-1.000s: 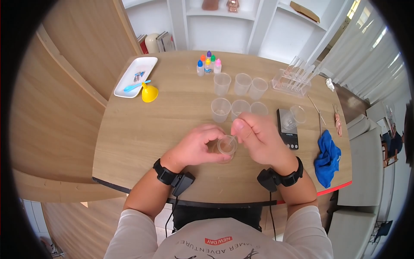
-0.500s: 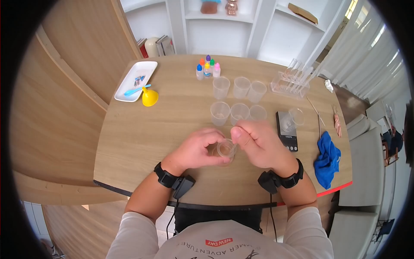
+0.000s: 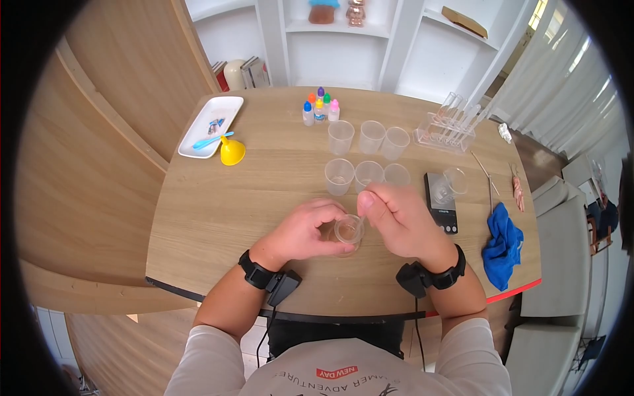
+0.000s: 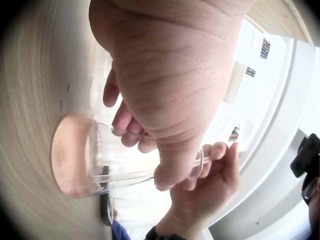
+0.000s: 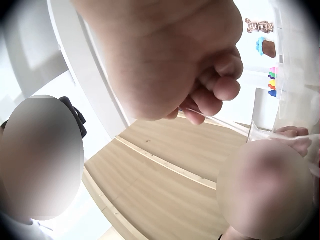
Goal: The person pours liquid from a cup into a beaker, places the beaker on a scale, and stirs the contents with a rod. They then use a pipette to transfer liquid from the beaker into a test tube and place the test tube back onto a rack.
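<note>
A clear glass conical flask [image 3: 349,228] stands on the table at the front, pinkish liquid [image 4: 72,157] in its wide base in the left wrist view. My left hand [image 3: 305,228] grips it around the neck, thumb on the near side and fingers on the far side. Between the thumb and fingers of my right hand [image 3: 401,221] is the top of a thin clear rod [image 4: 127,176]. The rod slants through the flask's mouth and reaches down into the liquid. In the right wrist view my right hand's other fingers [image 5: 207,102] are curled in.
Several clear plastic cups [image 3: 339,177] stand in two rows beyond the hands. On the right are a black scale [image 3: 441,214] with a clear beaker [image 3: 452,185], a test tube rack [image 3: 446,132] and a blue cloth [image 3: 503,247]. Dropper bottles [image 3: 319,109], a yellow funnel [image 3: 232,152] and a white tray [image 3: 228,112] are farther back.
My right hand and the rod have shifted slightly at the flask's mouth. My left hand keeps its grip on the neck. The head view has tilted a little.
</note>
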Demonstrator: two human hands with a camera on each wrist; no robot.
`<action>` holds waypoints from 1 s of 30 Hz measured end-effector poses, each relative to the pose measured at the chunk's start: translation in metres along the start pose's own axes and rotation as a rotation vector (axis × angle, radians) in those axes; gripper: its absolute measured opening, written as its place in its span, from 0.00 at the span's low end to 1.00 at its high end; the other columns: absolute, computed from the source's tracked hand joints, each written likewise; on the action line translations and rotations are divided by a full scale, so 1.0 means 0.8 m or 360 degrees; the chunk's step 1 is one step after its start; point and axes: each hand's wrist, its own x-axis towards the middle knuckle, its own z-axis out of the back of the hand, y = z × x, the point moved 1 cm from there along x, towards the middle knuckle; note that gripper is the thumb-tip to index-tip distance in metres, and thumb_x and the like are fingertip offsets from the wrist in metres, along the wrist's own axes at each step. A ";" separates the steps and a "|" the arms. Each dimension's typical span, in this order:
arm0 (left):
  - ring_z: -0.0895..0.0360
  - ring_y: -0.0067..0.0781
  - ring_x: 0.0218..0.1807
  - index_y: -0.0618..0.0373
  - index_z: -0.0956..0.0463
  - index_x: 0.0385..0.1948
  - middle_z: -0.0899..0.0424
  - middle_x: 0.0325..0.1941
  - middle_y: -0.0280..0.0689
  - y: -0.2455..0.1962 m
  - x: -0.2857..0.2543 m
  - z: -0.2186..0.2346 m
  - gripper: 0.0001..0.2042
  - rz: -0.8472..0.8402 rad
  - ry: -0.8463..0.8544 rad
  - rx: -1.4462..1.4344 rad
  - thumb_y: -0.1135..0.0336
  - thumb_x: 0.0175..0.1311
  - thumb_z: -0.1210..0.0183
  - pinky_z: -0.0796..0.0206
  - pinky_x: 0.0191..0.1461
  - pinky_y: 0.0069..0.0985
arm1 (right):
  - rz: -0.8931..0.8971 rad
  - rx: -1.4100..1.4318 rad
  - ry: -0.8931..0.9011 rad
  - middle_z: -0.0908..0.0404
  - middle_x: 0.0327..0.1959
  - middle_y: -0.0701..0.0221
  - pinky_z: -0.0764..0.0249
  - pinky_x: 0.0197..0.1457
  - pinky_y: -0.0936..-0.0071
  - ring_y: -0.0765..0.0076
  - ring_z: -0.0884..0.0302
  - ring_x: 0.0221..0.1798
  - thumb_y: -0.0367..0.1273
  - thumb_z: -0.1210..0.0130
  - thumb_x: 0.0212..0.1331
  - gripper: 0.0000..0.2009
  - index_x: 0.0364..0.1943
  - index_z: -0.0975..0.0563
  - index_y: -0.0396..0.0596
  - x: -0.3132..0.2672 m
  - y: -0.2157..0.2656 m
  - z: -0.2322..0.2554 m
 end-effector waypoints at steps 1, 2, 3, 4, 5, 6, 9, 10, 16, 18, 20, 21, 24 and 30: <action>0.20 0.40 0.42 0.55 0.21 0.37 0.17 0.39 0.37 0.000 0.000 0.000 0.18 -0.0009 -0.0002 -0.0010 0.60 0.47 0.24 0.29 0.47 0.32 | -0.0003 0.0002 -0.0001 0.27 0.19 0.61 0.35 0.26 0.66 0.56 0.30 0.21 0.36 0.51 0.72 0.15 0.28 0.25 0.42 0.000 -0.002 -0.003; 0.20 0.40 0.42 0.55 0.21 0.37 0.17 0.39 0.37 0.000 0.000 0.000 0.18 -0.0018 -0.0005 -0.0022 0.60 0.47 0.24 0.29 0.47 0.32 | 0.0072 0.0015 -0.0043 0.27 0.19 0.61 0.35 0.26 0.65 0.56 0.30 0.21 0.37 0.51 0.72 0.15 0.28 0.25 0.42 0.000 -0.005 -0.007; 0.20 0.40 0.42 0.55 0.21 0.37 0.17 0.39 0.37 0.000 0.000 0.000 0.18 -0.0018 -0.0005 -0.0022 0.60 0.47 0.24 0.29 0.47 0.32 | 0.0151 0.0026 -0.0085 0.27 0.18 0.61 0.35 0.26 0.65 0.56 0.30 0.21 0.37 0.51 0.72 0.15 0.28 0.25 0.42 0.000 -0.006 -0.008; 0.20 0.40 0.42 0.55 0.21 0.37 0.17 0.39 0.37 0.000 0.000 0.000 0.18 -0.0004 -0.0006 -0.0018 0.60 0.47 0.24 0.29 0.47 0.32 | 0.0152 0.0026 -0.0085 0.27 0.18 0.61 0.35 0.26 0.65 0.56 0.30 0.21 0.37 0.51 0.72 0.15 0.28 0.25 0.42 0.000 -0.007 -0.007; 0.20 0.40 0.43 0.55 0.21 0.37 0.17 0.39 0.37 0.000 0.000 0.000 0.18 0.0010 -0.0007 -0.0013 0.60 0.47 0.24 0.29 0.47 0.32 | 0.0175 -0.0009 -0.0005 0.27 0.19 0.61 0.35 0.26 0.65 0.56 0.29 0.21 0.37 0.51 0.72 0.15 0.28 0.25 0.42 0.000 -0.007 -0.004; 0.20 0.40 0.43 0.55 0.21 0.37 0.17 0.39 0.37 0.000 0.000 0.000 0.18 0.0010 -0.0007 -0.0012 0.60 0.47 0.24 0.29 0.47 0.32 | 0.0196 -0.0044 0.0075 0.27 0.19 0.61 0.35 0.26 0.65 0.56 0.29 0.21 0.37 0.51 0.72 0.15 0.28 0.25 0.42 0.000 -0.007 -0.003; 0.20 0.40 0.42 0.55 0.20 0.37 0.17 0.39 0.36 0.001 0.000 0.000 0.18 0.0008 -0.0004 -0.0021 0.60 0.47 0.24 0.29 0.47 0.32 | -0.0025 0.0046 0.0032 0.27 0.19 0.61 0.34 0.27 0.65 0.55 0.29 0.22 0.37 0.51 0.72 0.16 0.28 0.25 0.42 -0.001 -0.002 -0.001; 0.20 0.40 0.42 0.55 0.20 0.37 0.17 0.39 0.36 0.001 0.000 0.000 0.18 -0.0012 -0.0011 -0.0014 0.60 0.47 0.24 0.29 0.47 0.32 | -0.0026 0.0046 0.0031 0.27 0.19 0.61 0.34 0.27 0.65 0.55 0.29 0.22 0.37 0.51 0.72 0.16 0.28 0.25 0.42 -0.001 -0.003 -0.002; 0.20 0.39 0.42 0.55 0.20 0.37 0.17 0.39 0.36 0.001 0.001 -0.001 0.18 -0.0036 -0.0027 -0.0028 0.61 0.47 0.24 0.29 0.47 0.32 | 0.0151 0.0002 0.0062 0.27 0.19 0.61 0.35 0.27 0.65 0.56 0.30 0.22 0.38 0.51 0.73 0.16 0.28 0.25 0.42 -0.001 -0.005 -0.004; 0.20 0.39 0.42 0.55 0.20 0.37 0.17 0.39 0.36 0.001 0.000 -0.001 0.18 -0.0045 -0.0029 -0.0043 0.62 0.48 0.24 0.29 0.47 0.32 | -0.0033 0.0010 0.0069 0.27 0.19 0.60 0.35 0.27 0.64 0.54 0.30 0.22 0.38 0.51 0.73 0.16 0.29 0.25 0.42 -0.002 0.001 0.001; 0.20 0.39 0.42 0.55 0.20 0.37 0.17 0.39 0.36 0.001 0.000 -0.001 0.18 -0.0042 -0.0020 -0.0023 0.62 0.48 0.24 0.29 0.47 0.31 | -0.0058 0.0000 0.0025 0.27 0.19 0.60 0.35 0.28 0.64 0.54 0.30 0.23 0.38 0.51 0.73 0.16 0.29 0.25 0.42 -0.001 0.000 -0.001; 0.20 0.39 0.42 0.55 0.20 0.37 0.17 0.39 0.36 0.000 0.000 -0.001 0.18 -0.0041 -0.0019 -0.0023 0.62 0.48 0.24 0.29 0.47 0.31 | -0.0084 -0.0010 -0.0021 0.28 0.19 0.60 0.35 0.28 0.64 0.54 0.30 0.23 0.38 0.52 0.73 0.16 0.29 0.25 0.42 0.000 -0.001 -0.002; 0.20 0.39 0.42 0.56 0.20 0.37 0.17 0.39 0.36 -0.003 0.001 0.000 0.18 -0.0017 -0.0004 -0.0037 0.62 0.48 0.24 0.29 0.47 0.31 | 0.0134 0.0047 -0.0001 0.28 0.19 0.61 0.36 0.27 0.64 0.55 0.31 0.22 0.38 0.51 0.72 0.16 0.28 0.25 0.42 0.000 -0.006 -0.009; 0.20 0.39 0.42 0.56 0.20 0.37 0.17 0.39 0.36 -0.001 0.001 0.000 0.18 -0.0018 -0.0011 -0.0013 0.61 0.48 0.24 0.29 0.46 0.31 | -0.0073 0.0047 0.0035 0.27 0.20 0.60 0.35 0.27 0.65 0.55 0.30 0.22 0.37 0.49 0.71 0.15 0.28 0.25 0.41 -0.001 0.002 0.001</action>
